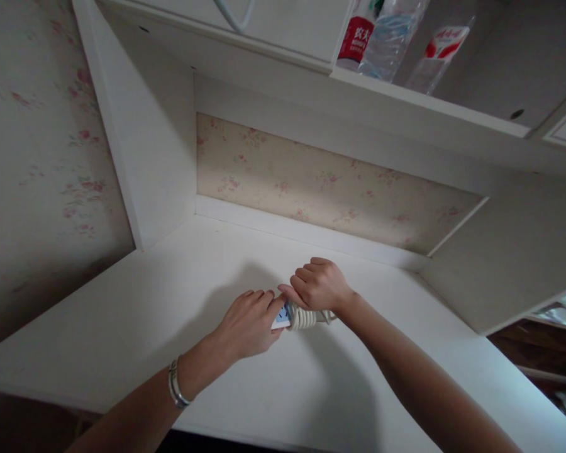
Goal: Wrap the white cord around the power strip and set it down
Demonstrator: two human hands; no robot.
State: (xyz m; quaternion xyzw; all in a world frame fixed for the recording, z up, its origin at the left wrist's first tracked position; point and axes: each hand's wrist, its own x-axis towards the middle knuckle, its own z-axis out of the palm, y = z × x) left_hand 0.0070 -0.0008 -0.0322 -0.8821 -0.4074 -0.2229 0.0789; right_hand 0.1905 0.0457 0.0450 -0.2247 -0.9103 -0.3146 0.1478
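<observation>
A white power strip (pixel 282 316) with a blue socket face is held over the white desk. My left hand (pixel 252 321), with bangles at its wrist, is closed around the strip's left end and covers much of it. Several turns of cream power cord (pixel 304 318) are wound about the strip's other part. Just above these turns, my right hand (pixel 318 284) is curled into a fist on the cord, its thumb pointing at my left hand. The piece of cord inside that fist is hidden by the fingers.
The white desk (pixel 170 277) has a side panel (pixel 155 145) at left and a low back rail (pixel 311 233). Overhead runs a cabinet shelf (pixel 429 104) bearing plastic bottles (pixel 391 38). Flowered wallpaper (pixel 330 189) lines the back.
</observation>
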